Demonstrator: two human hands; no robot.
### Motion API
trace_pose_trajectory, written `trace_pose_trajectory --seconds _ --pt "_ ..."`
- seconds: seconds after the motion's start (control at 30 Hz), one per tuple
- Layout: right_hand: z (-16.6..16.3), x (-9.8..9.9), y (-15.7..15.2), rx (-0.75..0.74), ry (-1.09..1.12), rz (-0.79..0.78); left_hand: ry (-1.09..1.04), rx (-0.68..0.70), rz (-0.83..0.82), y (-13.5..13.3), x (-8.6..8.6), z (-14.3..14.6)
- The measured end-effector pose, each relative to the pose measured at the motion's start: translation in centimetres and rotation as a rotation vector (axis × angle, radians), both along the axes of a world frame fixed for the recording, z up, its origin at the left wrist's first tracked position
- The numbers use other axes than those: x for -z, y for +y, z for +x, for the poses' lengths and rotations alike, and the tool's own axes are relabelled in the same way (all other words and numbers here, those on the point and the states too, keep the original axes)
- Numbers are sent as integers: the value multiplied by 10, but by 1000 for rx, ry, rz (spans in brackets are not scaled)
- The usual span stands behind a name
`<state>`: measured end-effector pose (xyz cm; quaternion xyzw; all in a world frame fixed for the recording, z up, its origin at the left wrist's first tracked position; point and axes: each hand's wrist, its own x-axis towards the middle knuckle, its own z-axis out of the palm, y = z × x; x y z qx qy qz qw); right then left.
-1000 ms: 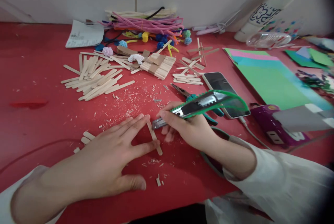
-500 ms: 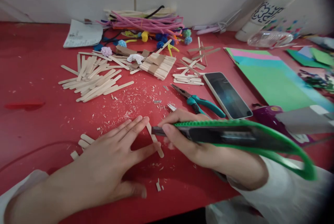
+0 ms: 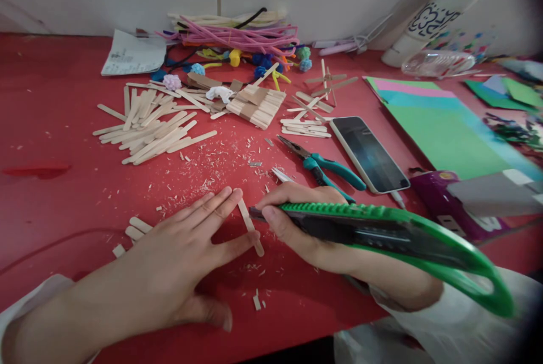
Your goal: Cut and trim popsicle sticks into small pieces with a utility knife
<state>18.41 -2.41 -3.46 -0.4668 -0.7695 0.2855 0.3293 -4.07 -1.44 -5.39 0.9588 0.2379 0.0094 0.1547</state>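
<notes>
In the head view a wooden craft stick (image 3: 246, 219) lies slantwise on the red tabletop. My left hand (image 3: 178, 262) rests flat with its fingers stretched out; the fingertips press the stick near both ends. My right hand (image 3: 297, 228) is closed around a green utility knife (image 3: 382, 234). Its dark blade tip is at the stick's right edge, around the middle; whether it cuts into the wood I cannot tell. Two rounded stick ends (image 3: 138, 227) show beside my left hand, partly hidden by it. Small wood shavings (image 3: 212, 163) are scattered beyond my fingers.
A heap of craft sticks (image 3: 156, 129) and a bundled stack (image 3: 257, 105) lie at the back. Teal-handled pliers (image 3: 316, 166), a phone (image 3: 369, 154) and green paper sheets (image 3: 428, 126) are at right. Pink pipe cleaners (image 3: 241, 35) line the wall. A purple glue gun (image 3: 441, 200) sits far right.
The knife's handle end has dipped lower and its blade has shifted slightly right along the stick's edge. My left hand stays on the stick almost unmoved.
</notes>
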Motion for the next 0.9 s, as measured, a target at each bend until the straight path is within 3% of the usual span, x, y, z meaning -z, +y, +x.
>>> trace_pose_trajectory --seconds 0.47,0.77,0.9 --pt "1 1 0 -28 43 -116 35 -16 -23 0 -1 3" --pt "-4 7 -6 -12 -114 82 59 -16 -64 1 -10 7" --pt "-5 10 -7 -96 -93 17 60 -23 -58 0 -9 6"
